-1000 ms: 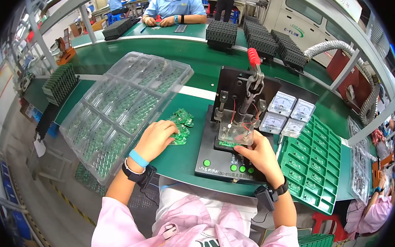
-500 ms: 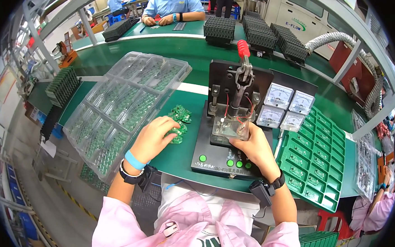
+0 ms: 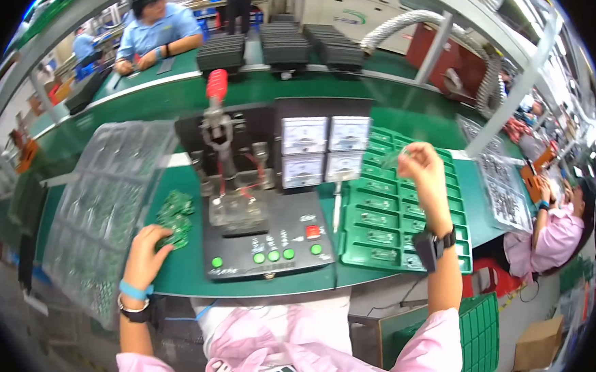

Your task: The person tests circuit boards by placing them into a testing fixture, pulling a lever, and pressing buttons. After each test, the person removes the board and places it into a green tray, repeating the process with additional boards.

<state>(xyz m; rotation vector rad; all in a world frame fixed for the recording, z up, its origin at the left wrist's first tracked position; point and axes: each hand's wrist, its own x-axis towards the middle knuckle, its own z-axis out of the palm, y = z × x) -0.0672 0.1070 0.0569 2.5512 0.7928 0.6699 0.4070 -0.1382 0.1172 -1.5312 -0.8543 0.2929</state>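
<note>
My right hand (image 3: 424,180) is raised over the far part of a green compartment tray (image 3: 408,266). Its thumb and fingers pinch a small circuit board (image 3: 397,156), blurred by motion. Small boards lie in several of the tray's compartments. At the left, my left hand (image 3: 147,255) is open, thumb and forefinger apart, at the near edge of a heap of green circuit boards (image 3: 175,212). Between my hands stands a black test fixture (image 3: 274,242) with green buttons, a red switch, a clear pressing block (image 3: 239,206) and a red-handled toggle clamp (image 3: 217,85).
Panel meters (image 3: 305,136) stand at the fixture's right back. A clear compartment box (image 3: 99,194) of boards lies at the left. Black racks (image 3: 285,45) line the far bench, where a person in blue (image 3: 159,27) sits. Another person in pink (image 3: 544,232) works at the right.
My right hand has left the fixture's clear block and moved right, over the green tray. My left hand stays by the board heap. The whole view has turned toward the right.
</note>
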